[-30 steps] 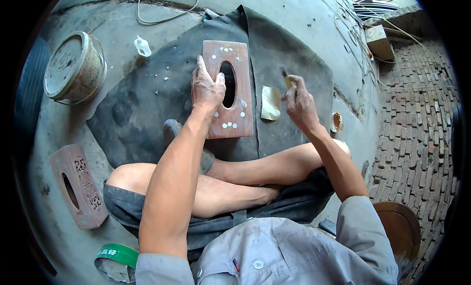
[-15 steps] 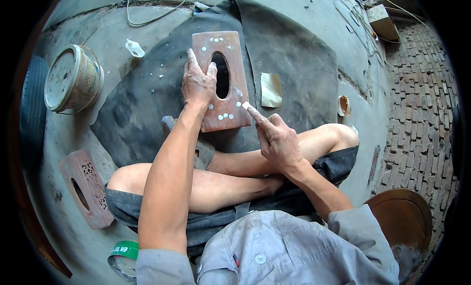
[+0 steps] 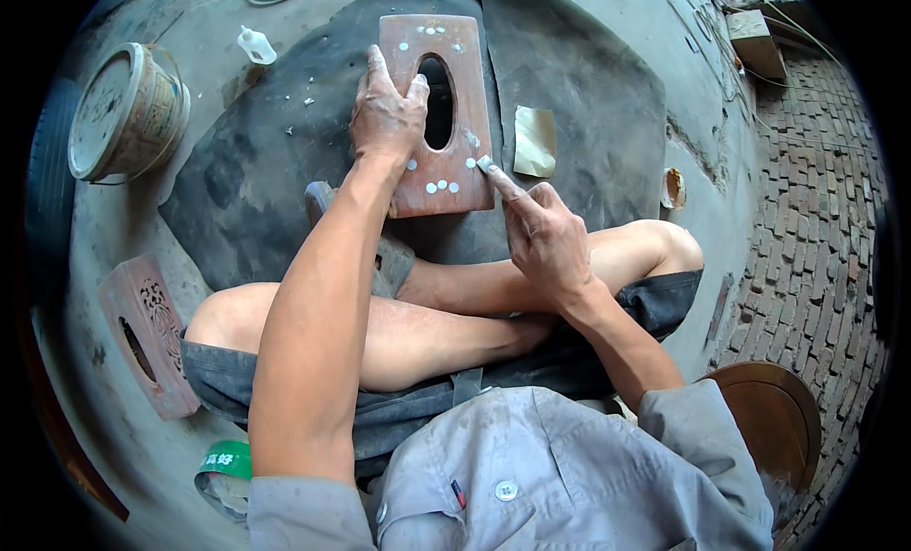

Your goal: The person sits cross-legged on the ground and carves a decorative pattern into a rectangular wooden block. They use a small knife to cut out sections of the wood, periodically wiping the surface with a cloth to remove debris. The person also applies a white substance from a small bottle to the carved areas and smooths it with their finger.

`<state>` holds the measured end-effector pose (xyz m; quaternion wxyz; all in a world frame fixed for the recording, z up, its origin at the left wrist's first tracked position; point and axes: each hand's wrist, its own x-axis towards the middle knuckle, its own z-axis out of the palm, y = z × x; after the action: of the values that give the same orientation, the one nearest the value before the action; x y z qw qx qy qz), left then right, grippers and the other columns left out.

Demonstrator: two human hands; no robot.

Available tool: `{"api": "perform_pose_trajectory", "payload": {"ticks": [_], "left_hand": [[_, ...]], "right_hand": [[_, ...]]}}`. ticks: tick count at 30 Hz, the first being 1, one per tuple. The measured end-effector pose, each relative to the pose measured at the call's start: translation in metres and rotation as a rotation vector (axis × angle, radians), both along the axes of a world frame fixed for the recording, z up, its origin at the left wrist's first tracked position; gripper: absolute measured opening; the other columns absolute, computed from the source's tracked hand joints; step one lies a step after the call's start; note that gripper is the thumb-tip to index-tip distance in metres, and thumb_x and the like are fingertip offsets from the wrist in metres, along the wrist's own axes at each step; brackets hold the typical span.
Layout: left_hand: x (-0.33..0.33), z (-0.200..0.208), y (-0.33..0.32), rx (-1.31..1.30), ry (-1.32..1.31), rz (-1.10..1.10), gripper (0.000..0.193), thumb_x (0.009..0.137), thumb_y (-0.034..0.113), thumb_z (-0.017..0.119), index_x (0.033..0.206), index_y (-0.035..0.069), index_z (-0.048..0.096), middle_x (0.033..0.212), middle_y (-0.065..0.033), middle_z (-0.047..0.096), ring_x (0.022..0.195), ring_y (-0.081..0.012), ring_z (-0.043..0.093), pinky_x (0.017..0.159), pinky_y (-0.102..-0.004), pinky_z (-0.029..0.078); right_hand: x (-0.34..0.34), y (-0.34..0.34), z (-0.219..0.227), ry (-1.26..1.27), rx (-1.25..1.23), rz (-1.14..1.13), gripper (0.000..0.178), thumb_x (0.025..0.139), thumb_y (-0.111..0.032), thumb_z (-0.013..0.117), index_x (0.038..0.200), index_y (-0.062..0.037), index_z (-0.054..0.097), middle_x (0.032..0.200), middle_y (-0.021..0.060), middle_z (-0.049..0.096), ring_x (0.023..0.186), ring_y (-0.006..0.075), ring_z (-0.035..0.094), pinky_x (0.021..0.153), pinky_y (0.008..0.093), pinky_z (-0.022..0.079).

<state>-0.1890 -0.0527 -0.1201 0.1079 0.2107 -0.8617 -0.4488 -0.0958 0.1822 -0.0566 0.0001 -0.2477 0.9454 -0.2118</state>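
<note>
A reddish-brown wooden tissue box (image 3: 469,95) with an oval opening lies on the dark mat, white dots near both of its ends. My left hand (image 3: 387,114) grips its left side, thumb at the rim of the opening. My right hand (image 3: 550,233) is closed, pinching a small pale piece (image 3: 485,163) at the box's lower right edge, beside a white dot. What this piece is made of is too small to tell. To the right of the box lies a tan, creased sheet (image 3: 535,143) that looks like sandpaper.
My crossed legs (image 3: 465,347) are close below the box. A lidded bucket (image 3: 130,112) and a white plastic bottle (image 3: 256,45) stand at the left. Another carved wooden box (image 3: 149,337) lies beside my left knee, a green-banded roll (image 3: 226,461) below it. Bricks (image 3: 807,228) line the right side.
The whole view has shifted, so the scene sits higher in the picture. Both hands keep nearly the same places on the box; the pale piece is still at its right edge.
</note>
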Motion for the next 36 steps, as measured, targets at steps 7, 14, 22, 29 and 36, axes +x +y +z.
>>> {"api": "perform_pose_trajectory", "payload": {"ticks": [7,14,22,29,36], "left_hand": [[0.002,-0.001,-0.001,0.017,-0.019,-0.002,0.088,0.097,0.038,0.070,0.164,-0.004,0.031,0.151,-0.0307,0.056,0.136,-0.0431,0.060,0.115,-0.0449,0.048],[0.003,0.003,-0.003,0.030,-0.056,-0.011,0.089,0.098,0.038,0.068,0.167,0.001,0.027,0.152,-0.0285,0.056,0.135,-0.0432,0.060,0.115,-0.0468,0.048],[0.005,0.004,-0.005,-0.022,-0.030,-0.039,0.088,0.098,0.034,0.067,0.170,0.008,0.023,0.145,-0.0276,0.062,0.128,-0.0436,0.065,0.110,-0.0475,0.051],[0.006,0.006,-0.006,-0.022,-0.018,-0.051,0.083,0.100,0.032,0.068,0.169,0.013,0.027,0.143,-0.0273,0.065,0.125,-0.0416,0.068,0.109,-0.0450,0.053],[0.006,0.003,-0.006,-0.024,0.030,-0.075,0.074,0.100,0.028,0.067,0.166,0.014,0.037,0.149,-0.0217,0.062,0.131,-0.0381,0.065,0.111,-0.0424,0.051]], "right_hand": [[0.003,0.001,-0.003,-0.030,0.001,-0.025,0.051,0.101,-0.013,0.066,0.150,-0.0275,0.063,0.083,0.0098,0.057,0.064,0.0325,0.064,0.060,0.0466,0.056],[-0.011,-0.006,-0.005,-0.019,0.013,-0.028,0.050,0.102,-0.014,0.064,0.150,-0.0279,0.063,0.087,0.0110,0.057,0.064,0.0338,0.065,0.059,0.0472,0.056],[-0.015,-0.004,-0.004,0.016,0.061,0.002,0.053,0.101,-0.009,0.065,0.150,-0.0298,0.064,0.084,0.0092,0.055,0.065,0.0288,0.061,0.060,0.0441,0.053],[-0.040,0.011,-0.002,0.018,0.092,0.150,0.059,0.098,-0.007,0.064,0.151,-0.0311,0.061,0.092,0.0123,0.060,0.070,0.0331,0.069,0.062,0.0458,0.059],[-0.037,0.019,0.001,-0.009,0.115,0.184,0.059,0.097,-0.007,0.065,0.151,-0.0307,0.060,0.091,0.0118,0.059,0.068,0.0317,0.068,0.062,0.0444,0.059]]}}
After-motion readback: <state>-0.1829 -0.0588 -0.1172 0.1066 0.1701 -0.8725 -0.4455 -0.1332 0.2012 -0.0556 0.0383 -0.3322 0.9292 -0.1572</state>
